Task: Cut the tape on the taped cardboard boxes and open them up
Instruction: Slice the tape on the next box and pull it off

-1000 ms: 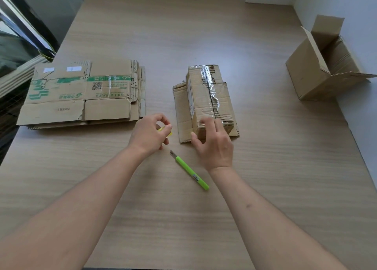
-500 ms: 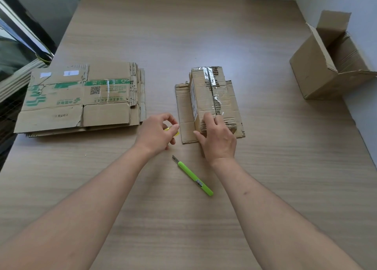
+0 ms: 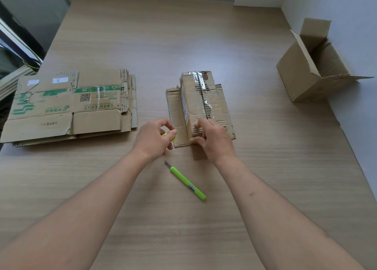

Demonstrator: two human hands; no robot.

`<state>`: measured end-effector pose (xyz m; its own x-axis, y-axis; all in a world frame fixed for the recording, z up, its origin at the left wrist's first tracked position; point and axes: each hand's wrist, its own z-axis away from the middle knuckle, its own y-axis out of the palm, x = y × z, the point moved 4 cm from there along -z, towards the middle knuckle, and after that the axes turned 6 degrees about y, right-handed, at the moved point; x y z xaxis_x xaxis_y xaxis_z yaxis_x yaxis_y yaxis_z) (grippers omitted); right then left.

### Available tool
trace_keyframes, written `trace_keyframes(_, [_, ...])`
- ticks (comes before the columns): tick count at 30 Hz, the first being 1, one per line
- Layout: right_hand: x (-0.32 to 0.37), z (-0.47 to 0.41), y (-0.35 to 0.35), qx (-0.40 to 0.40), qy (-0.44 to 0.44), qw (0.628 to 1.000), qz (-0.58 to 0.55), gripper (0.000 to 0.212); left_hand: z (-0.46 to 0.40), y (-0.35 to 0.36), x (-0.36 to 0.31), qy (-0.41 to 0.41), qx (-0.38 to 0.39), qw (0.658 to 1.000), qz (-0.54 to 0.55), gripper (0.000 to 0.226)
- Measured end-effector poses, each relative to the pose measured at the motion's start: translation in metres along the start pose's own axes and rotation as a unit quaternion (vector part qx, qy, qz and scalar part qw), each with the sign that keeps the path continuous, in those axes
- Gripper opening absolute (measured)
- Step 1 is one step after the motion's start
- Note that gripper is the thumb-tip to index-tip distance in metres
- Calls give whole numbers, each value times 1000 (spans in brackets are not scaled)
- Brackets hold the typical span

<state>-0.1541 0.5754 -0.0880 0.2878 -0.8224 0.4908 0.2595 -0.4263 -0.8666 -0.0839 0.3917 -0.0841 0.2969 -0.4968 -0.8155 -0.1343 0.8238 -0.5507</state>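
Right hand [image 3: 216, 141] on taped box [image 3: 195, 100] — gripping

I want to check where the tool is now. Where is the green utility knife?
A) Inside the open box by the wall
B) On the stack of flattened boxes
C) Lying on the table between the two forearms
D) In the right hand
C: the green utility knife lies on the table between the forearms, and neither hand touches it.
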Motion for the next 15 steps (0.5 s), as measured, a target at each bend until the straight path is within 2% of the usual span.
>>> trace_keyframes(6, [5,-2,2,-33,10,998,45,38,-1,-2,0,8,2,1000,-1,10])
trace_keyframes(11, [3,-3,-1,-6,7,1000,24,39,-1,-5,-1,7,3,1000,-1,10])
trace_keyframes(15, [-3,-4,-4,10,-27,999,14,32,-2,-6,-2,8,1,1000,8,10])
